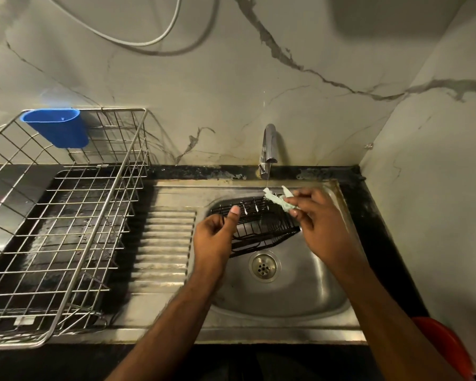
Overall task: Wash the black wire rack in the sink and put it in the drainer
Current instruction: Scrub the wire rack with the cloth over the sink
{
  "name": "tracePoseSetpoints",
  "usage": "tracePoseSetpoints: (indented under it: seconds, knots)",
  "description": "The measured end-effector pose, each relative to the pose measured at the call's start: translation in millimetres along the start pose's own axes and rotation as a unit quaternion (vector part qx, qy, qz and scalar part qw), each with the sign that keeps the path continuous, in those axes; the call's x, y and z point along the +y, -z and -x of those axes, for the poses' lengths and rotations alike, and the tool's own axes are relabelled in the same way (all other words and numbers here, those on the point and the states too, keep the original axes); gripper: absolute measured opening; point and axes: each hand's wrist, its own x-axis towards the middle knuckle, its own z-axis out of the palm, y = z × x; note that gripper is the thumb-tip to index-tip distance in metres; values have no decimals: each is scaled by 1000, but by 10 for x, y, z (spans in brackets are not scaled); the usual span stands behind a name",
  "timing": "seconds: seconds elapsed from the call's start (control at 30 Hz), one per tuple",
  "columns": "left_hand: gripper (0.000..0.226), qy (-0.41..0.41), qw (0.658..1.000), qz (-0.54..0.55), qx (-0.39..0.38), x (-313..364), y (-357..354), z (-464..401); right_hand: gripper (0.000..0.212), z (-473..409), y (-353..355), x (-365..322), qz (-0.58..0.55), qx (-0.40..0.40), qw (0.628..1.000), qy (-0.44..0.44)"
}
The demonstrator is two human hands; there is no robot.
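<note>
Stainless steel makes up the near surface: one sink (pixel 308 295) with a single round basin and a ribbed draining board to its left, set in a black counter (pixel 374 215). One drain strainer (pixel 263 266) sits in the basin floor. Two bare hands reach over the basin. The left hand (pixel 213 237) is loosely curled, its thumb raised and lying against the near-left edge of the black wire rack (pixel 259 229); whether its other fingers close around a wire cannot be told. The right hand (pixel 323 226) pinches one crumpled pale green cloth or scrubber (pixel 279 199) between thumb and fingertips, held at the rack's far right corner, under the thin stream of water. The single rack lies tilted inside the basin, just beyond the strainer, with white suds on a few of its far wires.

Left of the sink, one steel wire drainer (pixel 63 229) stands on a dark tray, well apart from the rack. One blue plastic cup (pixel 57 127) hangs on its far rim. Behind the basin rises one chrome tap (pixel 268 148), running. Marbled wall panels close off the back and right, with a white cable (pixel 138 41) looping across the top. Something red (pixel 443 345) shows at the lower right edge.
</note>
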Motion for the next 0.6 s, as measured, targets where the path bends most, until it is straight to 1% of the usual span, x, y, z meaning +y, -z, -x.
tracePoseSetpoints:
  seconds: [0.03, 0.07, 0.13, 0.2, 0.23, 0.3, 0.33, 0.4, 0.43, 0.47, 0.53, 0.6]
  knots:
    - [80, -6, 1000, 10, 2, 37, -4, 10, 32, 18, -13, -17, -29, 13, 999, 5]
    - [72, -10, 1000, 20, 5, 82, -16, 29, 31, 33, -21, -29, -50, 24, 998, -7]
    - [53, 4, 999, 46, 14, 123, -29, 39, 31, 57, -51, -1, -69, 39, 994, -82]
    - [48, 18, 997, 71, 16, 117, -18, 23, 37, 57, -70, 79, -99, 75, 978, -169]
    - [49, 20, 997, 77, 16, 96, -7, 9, 40, 48, -59, 112, -117, 107, 969, -192]
    - [49, 24, 997, 75, 12, 102, 3, 5, 41, 8, -13, 113, -146, 148, 960, -186]
    - [48, 23, 997, 72, 8, 104, 0, 12, 40, -13, -5, 104, -176, 146, 957, -179]
    - [48, 20, 998, 59, 0, 114, -23, 35, 36, -43, -3, 32, -253, 108, 944, -183]
    - [49, 21, 998, 55, -3, 110, -30, 45, 34, -42, -20, 10, -260, 92, 943, -184]
    - [49, 23, 998, 55, -7, 105, -31, 51, 32, -33, -30, -10, -248, 88, 947, -182]
    - [51, 30, 997, 67, -14, 110, -15, 47, 23, 2, -49, -8, -181, 102, 965, -158]
    - [50, 40, 995, 91, -10, 124, 4, 38, 17, 29, -48, -9, -154, 86, 976, -128]
